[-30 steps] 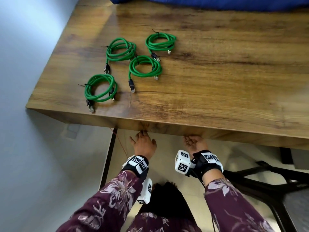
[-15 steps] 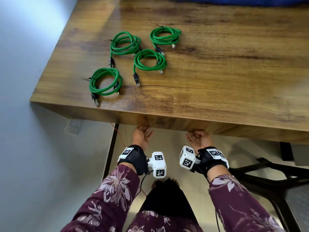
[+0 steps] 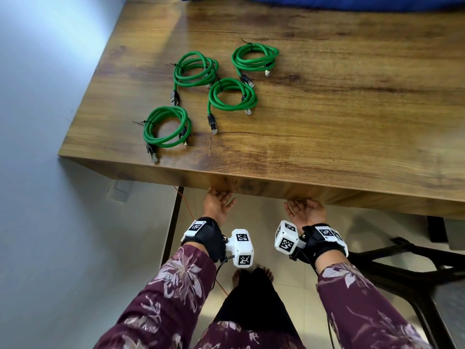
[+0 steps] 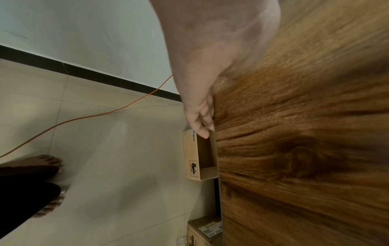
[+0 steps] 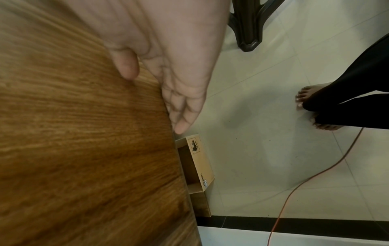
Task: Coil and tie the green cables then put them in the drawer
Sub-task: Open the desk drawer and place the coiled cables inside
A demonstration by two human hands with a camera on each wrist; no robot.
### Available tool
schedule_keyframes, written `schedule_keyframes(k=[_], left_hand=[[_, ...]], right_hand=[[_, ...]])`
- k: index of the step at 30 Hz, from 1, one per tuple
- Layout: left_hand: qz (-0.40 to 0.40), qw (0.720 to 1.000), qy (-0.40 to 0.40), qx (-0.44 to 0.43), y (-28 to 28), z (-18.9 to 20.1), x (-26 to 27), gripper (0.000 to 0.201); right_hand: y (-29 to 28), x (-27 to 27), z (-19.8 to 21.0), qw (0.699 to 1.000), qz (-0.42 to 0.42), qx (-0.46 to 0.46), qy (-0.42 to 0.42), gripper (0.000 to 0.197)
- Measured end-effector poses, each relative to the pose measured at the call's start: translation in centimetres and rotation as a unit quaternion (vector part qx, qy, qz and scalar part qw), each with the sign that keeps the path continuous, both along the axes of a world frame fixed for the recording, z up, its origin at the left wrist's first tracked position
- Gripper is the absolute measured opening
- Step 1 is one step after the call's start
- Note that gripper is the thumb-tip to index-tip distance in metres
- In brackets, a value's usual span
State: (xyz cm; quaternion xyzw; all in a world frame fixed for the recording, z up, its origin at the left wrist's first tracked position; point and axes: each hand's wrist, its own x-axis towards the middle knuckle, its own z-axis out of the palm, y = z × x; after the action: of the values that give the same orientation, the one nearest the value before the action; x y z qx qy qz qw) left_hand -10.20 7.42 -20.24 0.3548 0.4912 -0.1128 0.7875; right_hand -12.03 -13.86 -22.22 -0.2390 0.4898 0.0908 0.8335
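Observation:
Several green cables lie coiled and tied on the wooden table [image 3: 339, 117]: one near the front left corner [image 3: 166, 128], one in the middle [image 3: 231, 95], two further back [image 3: 195, 70] [image 3: 254, 57]. Both hands are below the tabletop, palms up, at the table's front panel [image 3: 254, 185]. My left hand [image 3: 219, 204] reaches under the panel's lower edge, its fingers [image 4: 200, 119] straight along the wood [image 4: 305, 149]. My right hand [image 3: 305, 210] does the same, fingers [image 5: 183, 114] straight, thumb on the panel [image 5: 84, 149]. Neither hand holds a cable. The fingertips are hidden in the head view.
A wall runs along the table's left side. A black table leg [image 3: 173, 222] stands left of my left arm, and a black chair [image 3: 415, 263] is at the right. On the floor lie an open cardboard box [image 4: 200, 158] [image 5: 200, 166] and an orange cord [image 4: 84, 117]. Blue cloth [image 3: 327, 1] lies at the back.
My left hand has turned from palm down to palm up under the front edge. The right hand stays palm up at the edge. The cables have not moved.

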Motion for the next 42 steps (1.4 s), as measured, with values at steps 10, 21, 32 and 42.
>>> schedule_keyframes(k=[10, 21, 32, 42], left_hand=[[-0.007, 0.999, 0.024, -0.031, 0.6, 0.3, 0.3, 0.094], [0.115, 0.991, -0.043, -0.061, 1.8, 0.1, 0.7, 0.078], [0.083, 0.996, 0.001, 0.036, 1.6, -0.9, -3.4, 0.091], [0.04, 0.955, 0.089, 0.279, 2.3, 4.1, -6.2, 0.058]], right_hand=[[0.3, -0.1, 0.6, 0.998, -0.058, 0.026, -0.002, 0.084], [-0.1, 0.1, 1.4, 0.992, -0.107, 0.062, 0.006, 0.1], [0.8, -4.4, 1.2, 0.997, -0.06, 0.016, 0.052, 0.089], [-1.2, -8.1, 8.3, 0.889, 0.032, -0.409, 0.203, 0.052]])
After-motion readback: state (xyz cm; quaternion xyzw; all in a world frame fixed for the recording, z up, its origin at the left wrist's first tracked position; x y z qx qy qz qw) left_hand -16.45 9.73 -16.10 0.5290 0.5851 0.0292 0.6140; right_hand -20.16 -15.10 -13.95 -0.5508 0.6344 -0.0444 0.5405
